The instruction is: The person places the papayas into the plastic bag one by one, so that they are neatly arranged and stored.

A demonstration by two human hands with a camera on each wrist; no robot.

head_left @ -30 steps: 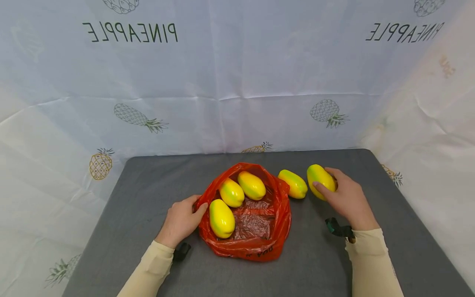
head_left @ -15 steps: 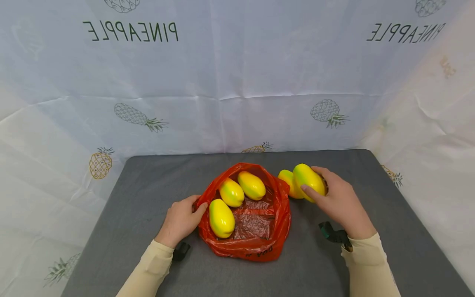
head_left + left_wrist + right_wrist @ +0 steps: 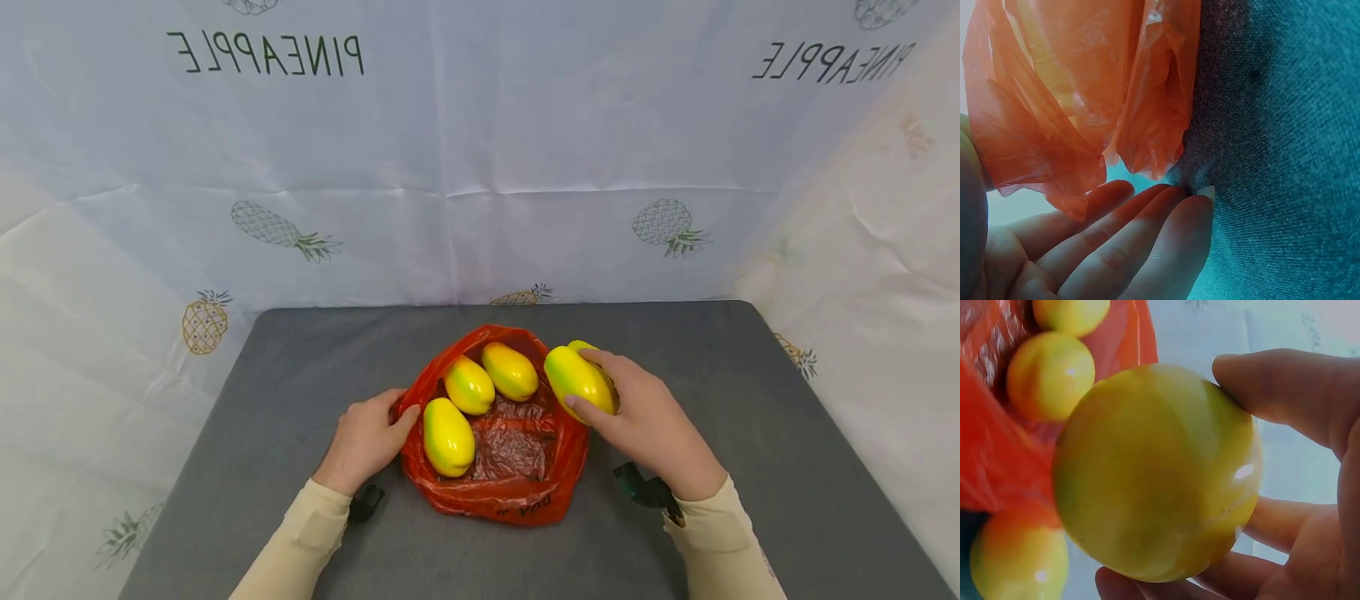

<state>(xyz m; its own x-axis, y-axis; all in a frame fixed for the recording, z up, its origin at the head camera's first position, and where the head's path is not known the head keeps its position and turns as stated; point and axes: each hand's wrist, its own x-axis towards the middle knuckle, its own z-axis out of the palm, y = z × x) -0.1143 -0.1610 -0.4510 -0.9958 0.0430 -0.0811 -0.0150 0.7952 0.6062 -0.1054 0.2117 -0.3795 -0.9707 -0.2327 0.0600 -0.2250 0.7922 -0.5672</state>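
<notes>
A red plastic bag [image 3: 517, 503] lies wide open on the table, with three yellow-green mangoes inside: one near the left side [image 3: 448, 437], one behind it [image 3: 469, 386] and one at the back [image 3: 510, 371]. My left hand [image 3: 365, 442] holds the bag's left rim, thumb on the inner side; in the left wrist view its fingers [image 3: 1110, 250] lie below the crumpled orange-looking plastic. My right hand [image 3: 648, 417] grips another mango [image 3: 577, 383] above the bag's right rim. Behind that one, mostly hidden, a loose mango [image 3: 582, 344] rests outside the bag.
The grey table [image 3: 330, 350] extends on both sides of the bag. A white cloth with pineapple prints [image 3: 450, 125] hangs behind the table and along its sides. A dark strap [image 3: 641, 485] hangs at the right wrist.
My right hand has carried its mango leftward, past the loose mango, to the bag's right rim. My left hand keeps its place on the bag; the mangoes inside have not moved.
</notes>
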